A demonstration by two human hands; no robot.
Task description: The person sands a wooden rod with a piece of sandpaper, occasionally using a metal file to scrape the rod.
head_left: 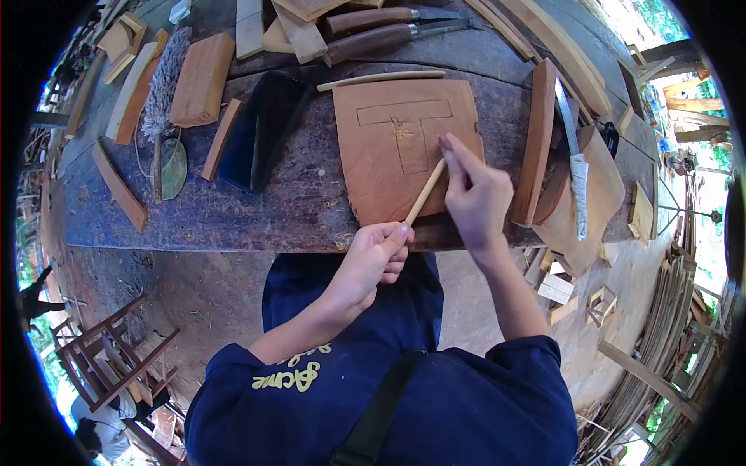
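Note:
My left hand (377, 256) is closed around the lower end of a thin round wooden stick (425, 193), which slants up to the right. Beside the stick's upper end is my right hand (475, 194), its fingers drawn together and pointing up-left. A small dark tip shows at those fingers; what they hold, if anything, I cannot make out. Under both lies a flat reddish-brown wooden board (373, 179) with a T-shaped outline drawn on it. A patch near the top of the T's stem looks roughened. Along the board's far edge rests a thin wooden strip (381, 80).
Two wooden-handled tools (369, 43) lie at the back. Left of the board are a dark phone-like slab (264, 132), a wood block (203, 81) and a grey feathery brush (167, 81). To the right, a long blade with a wrapped handle (579, 186) lies by an upright plank (535, 144).

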